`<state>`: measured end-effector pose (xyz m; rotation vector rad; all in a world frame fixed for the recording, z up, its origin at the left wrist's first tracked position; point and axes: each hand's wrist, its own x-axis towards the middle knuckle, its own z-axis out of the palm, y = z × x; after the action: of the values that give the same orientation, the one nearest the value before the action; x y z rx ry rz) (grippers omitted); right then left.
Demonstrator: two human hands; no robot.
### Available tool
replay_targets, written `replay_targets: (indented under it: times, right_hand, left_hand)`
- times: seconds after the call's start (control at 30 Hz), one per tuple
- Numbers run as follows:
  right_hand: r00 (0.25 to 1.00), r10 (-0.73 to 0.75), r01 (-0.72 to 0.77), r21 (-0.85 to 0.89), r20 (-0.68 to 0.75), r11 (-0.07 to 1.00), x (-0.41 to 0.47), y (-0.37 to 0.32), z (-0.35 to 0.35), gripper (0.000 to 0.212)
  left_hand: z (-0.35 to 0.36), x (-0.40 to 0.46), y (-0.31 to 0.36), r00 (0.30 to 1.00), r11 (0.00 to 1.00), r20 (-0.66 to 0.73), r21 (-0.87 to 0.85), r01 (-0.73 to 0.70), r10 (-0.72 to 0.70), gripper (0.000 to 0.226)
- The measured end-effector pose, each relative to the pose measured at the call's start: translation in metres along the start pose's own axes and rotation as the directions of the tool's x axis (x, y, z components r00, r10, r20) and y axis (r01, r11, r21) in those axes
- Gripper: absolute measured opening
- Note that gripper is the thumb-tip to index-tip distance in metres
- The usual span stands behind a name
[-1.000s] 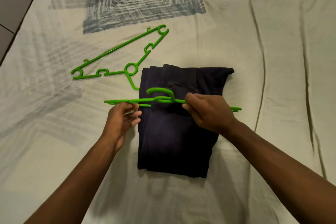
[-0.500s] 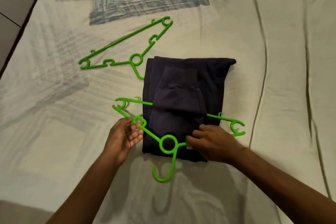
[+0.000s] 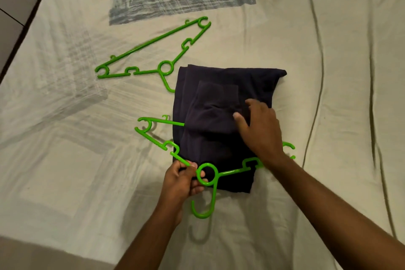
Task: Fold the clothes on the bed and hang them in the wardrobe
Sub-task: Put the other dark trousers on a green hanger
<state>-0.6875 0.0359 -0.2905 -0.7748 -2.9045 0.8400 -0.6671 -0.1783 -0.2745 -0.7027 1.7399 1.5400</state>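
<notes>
With the folded dark navy cloth garment (image 3: 221, 125) draped over the bar of the near bright green plastic hanger (image 3: 215, 173) on the bed, our left hand (image 3: 183, 178) pinches the hanger beside its ring while our right hand (image 3: 260, 126) lies flat-fingered on the garment, so we judge the next move is lifting it level.

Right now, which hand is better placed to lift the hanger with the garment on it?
Left. The left hand already grips the hanger beside its ring; the right hand lies flat on the garment.
</notes>
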Motion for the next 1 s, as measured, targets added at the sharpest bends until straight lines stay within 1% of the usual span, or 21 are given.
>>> replay_targets:
  times: [0.03,0.07,0.1,0.13,0.17,0.2,0.27,0.33,0.37,0.4,0.43,0.47,0.5,0.53,0.63,0.77,0.83,0.97,1.0]
  right_hand:
    - [0.98,0.176,-0.182,0.063,0.09,0.981,0.013,-0.005,-0.001,0.058]
    - [0.932,0.304,-0.334,0.147,0.196,0.931,0.027,-0.006,0.002,0.063]
    - [0.88,0.38,-0.448,0.235,0.284,0.862,0.038,-0.008,0.004,0.064]
    - [0.839,0.419,-0.526,0.32,0.346,0.788,0.047,-0.009,0.006,0.062]
    - [0.815,0.423,-0.565,0.386,0.395,0.729,0.053,-0.011,0.006,0.056]
    - [0.807,0.401,-0.576,0.425,0.435,0.699,0.056,-0.012,0.006,0.048]
    - [0.808,0.326,-0.552,0.437,0.491,0.71,0.059,-0.019,-0.001,0.033]
    - [0.828,0.257,-0.515,0.494,0.498,0.7,0.064,-0.03,-0.015,0.011]
    - [0.844,0.217,-0.5,0.574,0.49,0.648,0.067,-0.034,-0.023,0.003]
    - [0.865,0.176,-0.481,0.676,0.47,0.559,0.072,-0.037,-0.029,0.007]
    - [0.888,0.151,-0.452,0.771,0.433,0.448,0.078,-0.04,-0.035,0.012]
    - [0.907,0.148,-0.42,0.83,0.393,0.366,0.084,-0.041,-0.039,0.014]
    - [0.917,0.153,-0.399,0.857,0.368,0.326,0.09,-0.042,-0.044,0.015]
    - [0.924,0.15,-0.381,0.867,0.35,0.322,0.097,-0.043,-0.048,0.016]
    - [0.936,0.157,-0.351,0.859,0.315,0.373,0.112,-0.046,-0.052,0.017]
    - [0.925,0.204,-0.378,0.833,0.32,0.404,0.123,-0.046,-0.037,0.017]
    - [0.927,0.18,-0.375,0.841,0.33,0.389,0.124,-0.045,-0.032,0.018]
    - [0.945,0.099,-0.326,0.9,0.31,0.289,0.124,-0.038,-0.033,0.019]
    - [0.945,0.108,-0.327,0.898,0.308,0.296,0.125,-0.033,-0.03,0.018]
  left_hand:
    - [0.0,-0.001,0.001,1.0,1.0,0.006,-0.004,-0.007,0.007,0.005]
    - [0.0,-0.003,0.002,1.0,1.0,0.016,-0.011,-0.014,0.014,0.005]
    - [0.0,-0.004,0.003,0.999,1.0,0.027,-0.021,-0.017,0.018,0.006]
    - [0.0,-0.005,0.004,0.999,0.999,0.04,-0.027,-0.02,0.021,0.006]
    - [-0.001,-0.005,0.006,0.998,0.999,0.056,-0.031,-0.023,0.025,0.007]
    - [-0.001,-0.005,0.007,0.997,0.999,0.074,-0.033,-0.028,0.031,0.007]
    - [-0.001,-0.006,0.01,0.993,0.998,0.106,-0.044,-0.036,0.041,0.006]
    - [-0.001,-0.007,0.012,0.992,0.997,0.119,-0.063,-0.04,0.047,0.006]
    - [0.0,-0.008,0.014,0.991,0.997,0.122,-0.071,-0.042,0.051,0.006]
    - [-0.001,-0.008,0.015,0.991,0.996,0.121,-0.075,-0.045,0.054,0.006]
    - [-0.001,-0.008,0.016,0.991,0.996,0.12,-0.074,-0.049,0.058,0.006]
    - [-0.001,-0.007,0.016,0.991,0.996,0.119,-0.069,-0.052,0.06,0.006]
    - [-0.001,-0.007,0.016,0.991,0.997,0.12,-0.062,-0.049,0.056,0.007]
    - [-0.001,-0.006,0.016,0.991,0.998,0.123,-0.057,-0.041,0.048,0.007]
    - [-0.002,-0.004,0.011,0.992,0.998,0.126,-0.068,0.003,0.005,0.008]
    - [-0.004,-0.003,-0.001,0.994,0.996,0.099,-0.082,0.045,-0.036,0.008]
    - [-0.007,-0.005,-0.007,0.995,0.994,0.092,-0.101,0.051,-0.042,0.007]
    - [-0.019,-0.012,-0.023,0.995,0.991,0.071,-0.105,0.08,-0.073,0.008]
    - [-0.022,-0.014,-0.028,0.994,0.99,0.069,-0.102,0.095,-0.088,0.009]
